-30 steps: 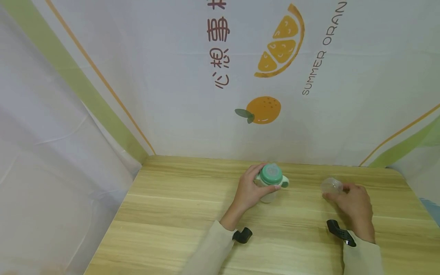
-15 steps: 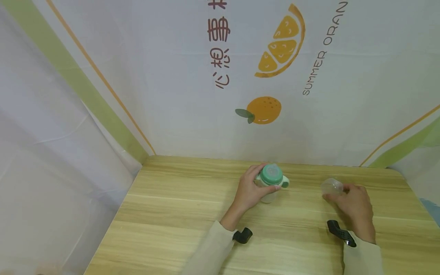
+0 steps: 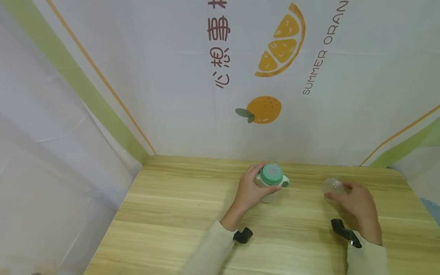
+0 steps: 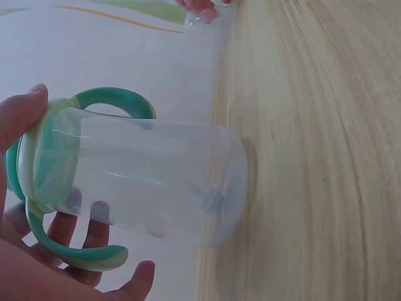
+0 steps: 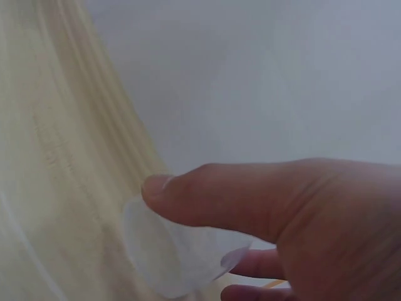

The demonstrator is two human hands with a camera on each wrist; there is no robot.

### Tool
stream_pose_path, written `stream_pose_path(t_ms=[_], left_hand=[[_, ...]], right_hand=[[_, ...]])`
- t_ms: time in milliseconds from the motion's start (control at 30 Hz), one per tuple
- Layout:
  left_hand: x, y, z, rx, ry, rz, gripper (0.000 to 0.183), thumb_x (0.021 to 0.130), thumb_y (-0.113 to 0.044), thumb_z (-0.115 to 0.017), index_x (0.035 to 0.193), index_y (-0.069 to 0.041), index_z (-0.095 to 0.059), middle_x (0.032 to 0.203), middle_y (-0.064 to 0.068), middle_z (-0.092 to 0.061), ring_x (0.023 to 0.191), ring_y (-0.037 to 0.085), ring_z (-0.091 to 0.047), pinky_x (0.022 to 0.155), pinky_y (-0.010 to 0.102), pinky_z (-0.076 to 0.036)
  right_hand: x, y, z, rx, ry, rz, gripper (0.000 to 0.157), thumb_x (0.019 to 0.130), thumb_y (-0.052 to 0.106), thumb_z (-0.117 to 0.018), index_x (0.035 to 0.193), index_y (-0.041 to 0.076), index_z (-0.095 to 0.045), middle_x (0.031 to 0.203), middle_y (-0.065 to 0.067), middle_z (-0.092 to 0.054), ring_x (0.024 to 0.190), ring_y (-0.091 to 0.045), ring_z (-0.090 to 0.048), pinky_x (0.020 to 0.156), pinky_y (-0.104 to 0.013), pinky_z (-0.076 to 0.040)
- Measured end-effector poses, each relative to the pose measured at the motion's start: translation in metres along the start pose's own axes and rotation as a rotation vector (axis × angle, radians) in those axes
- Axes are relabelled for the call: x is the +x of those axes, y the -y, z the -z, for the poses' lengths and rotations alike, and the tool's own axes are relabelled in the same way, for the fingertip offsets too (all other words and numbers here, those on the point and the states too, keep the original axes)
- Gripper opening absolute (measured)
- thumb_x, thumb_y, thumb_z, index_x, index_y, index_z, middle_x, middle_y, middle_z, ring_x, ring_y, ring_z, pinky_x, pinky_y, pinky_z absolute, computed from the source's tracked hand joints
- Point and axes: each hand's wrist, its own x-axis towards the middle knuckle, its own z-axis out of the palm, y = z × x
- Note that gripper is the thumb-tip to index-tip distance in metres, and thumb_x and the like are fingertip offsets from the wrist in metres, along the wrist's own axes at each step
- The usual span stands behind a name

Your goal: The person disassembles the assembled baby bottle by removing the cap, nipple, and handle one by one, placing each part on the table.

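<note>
**Bottle (image 4: pixel 150 179) and clear cap (image 3: pixel 331 185), one at each hand**

Bottle: translucent body, green lid (image 3: pixel 271 174) on, two green-and-white handles (image 4: pixel 119 99); upright at the counter (image 3: pixel 165 217), near its far edge. It lies within the grasp of the left hand (image 3: pixel 250 189) — thumb across the front of the collar, fingers round behind. One handle projects clear on the right; the other passes by the fingers.

Cap: clear, rounded; on the counter to the right of the bottle, well apart from it. The right hand (image 3: pixel 358 202) is just beside it, thumb and fingers about its near and right sides — whether pinching or released, cannot tell.

Also listed: pale sleeves (image 3: pixel 211 250); a black mount (image 3: pixel 243 235) at each wrist; white cloth (image 3: pixel 185 114) behind, printed with an orange (image 3: pixel 264 110), an orange slice (image 3: pixel 283 47) and lettering (image 3: pixel 323 51).
</note>
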Motion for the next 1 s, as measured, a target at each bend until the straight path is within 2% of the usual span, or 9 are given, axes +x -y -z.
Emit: stream_pose_path(t_ms=[167, 333, 433, 633, 733, 800, 900, 933, 1000], left_hand=[[0.000, -0.001, 0.000, -0.007, 0.003, 0.003, 0.074, 0.087, -0.026, -0.098, 0.153, -0.016, -0.065, 0.144, 0.000, -0.065, 0.133, 0.017, -0.061, 0.113, 0.047, -0.048], [0.000, -0.001, 0.002, 0.011, 0.016, 0.006, 0.078, 0.086, -0.029, -0.098, 0.154, -0.014, -0.063, 0.144, 0.000, -0.064, 0.133, 0.018, -0.060, 0.112, 0.048, -0.049], [0.000, -0.002, 0.005, 0.018, 0.034, 0.020, 0.081, 0.086, -0.030, -0.098, 0.156, -0.012, -0.061, 0.144, 0.000, -0.064, 0.134, 0.020, -0.060, 0.112, 0.049, -0.049], [0.001, -0.004, 0.010, 0.000, 0.055, 0.045, 0.084, 0.085, -0.030, -0.099, 0.157, -0.014, -0.059, 0.145, -0.001, -0.063, 0.136, 0.022, -0.060, 0.113, 0.053, -0.048], [0.001, -0.005, 0.012, 0.002, 0.060, 0.044, 0.084, 0.085, -0.030, -0.099, 0.158, -0.016, -0.059, 0.146, -0.001, -0.063, 0.138, 0.022, -0.060, 0.114, 0.053, -0.047], [0.002, -0.005, 0.013, 0.008, 0.066, 0.043, 0.085, 0.085, -0.030, -0.098, 0.158, -0.016, -0.058, 0.146, -0.001, -0.062, 0.138, 0.021, -0.059, 0.114, 0.051, -0.047], [0.002, -0.005, 0.015, 0.018, 0.074, 0.039, 0.086, 0.085, -0.030, -0.099, 0.159, -0.013, -0.057, 0.148, -0.001, -0.062, 0.138, 0.023, -0.059, 0.114, 0.051, -0.048], [0.002, -0.005, 0.015, 0.022, 0.075, 0.036, 0.086, 0.085, -0.030, -0.099, 0.159, -0.013, -0.057, 0.148, 0.000, -0.062, 0.138, 0.023, -0.059, 0.114, 0.051, -0.048], [0.002, -0.006, 0.017, 0.021, 0.079, 0.033, 0.087, 0.085, -0.029, -0.099, 0.159, -0.012, -0.057, 0.150, 0.001, -0.061, 0.139, 0.025, -0.059, 0.114, 0.051, -0.048]], right_hand=[[-0.003, 0.005, 0.007, -0.001, -0.033, 0.029, 0.094, 0.101, 0.051, -0.077, 0.153, -0.020, -0.043, 0.150, -0.053, -0.041, 0.128, -0.073, -0.045, 0.095, -0.081, -0.045], [-0.010, 0.016, 0.013, -0.009, -0.110, 0.030, 0.090, 0.102, 0.050, -0.076, 0.151, -0.020, -0.046, 0.145, -0.051, -0.046, 0.120, -0.067, -0.055, 0.085, -0.072, -0.052], [-0.016, 0.026, 0.018, -0.013, -0.156, 0.029, 0.087, 0.102, 0.048, -0.075, 0.150, -0.019, -0.048, 0.145, -0.050, -0.046, 0.119, -0.065, -0.057, 0.081, -0.069, -0.053], [-0.025, 0.047, 0.022, 0.010, -0.264, 0.098, 0.078, 0.102, 0.042, -0.077, 0.148, -0.015, -0.054, 0.148, -0.048, -0.045, 0.122, -0.063, -0.055, 0.084, -0.072, -0.050], [-0.028, 0.059, 0.021, 0.029, -0.308, 0.144, 0.072, 0.101, 0.040, -0.080, 0.146, -0.012, -0.058, 0.147, -0.045, -0.049, 0.121, -0.060, -0.057, 0.086, -0.069, -0.049], [-0.030, 0.068, 0.020, 0.056, -0.333, 0.183, 0.067, 0.100, 0.036, -0.082, 0.144, -0.010, -0.062, 0.145, -0.042, -0.053, 0.120, -0.058, -0.059, 0.083, -0.060, -0.050], [-0.033, 0.080, 0.017, 0.131, -0.339, 0.245, 0.060, 0.099, 0.028, -0.084, 0.142, -0.008, -0.066, 0.145, -0.037, -0.058, 0.120, -0.054, -0.061, 0.083, -0.031, -0.052], [-0.033, 0.084, 0.015, 0.153, -0.339, 0.265, 0.057, 0.098, 0.026, -0.084, 0.142, -0.007, -0.067, 0.145, -0.034, -0.059, 0.120, -0.053, -0.062, 0.080, -0.019, -0.048], [-0.034, 0.091, 0.012, 0.187, -0.328, 0.300, 0.055, 0.099, 0.024, -0.085, 0.142, -0.005, -0.067, 0.145, -0.031, -0.060, 0.120, -0.051, -0.062, 0.075, -0.005, -0.043]])
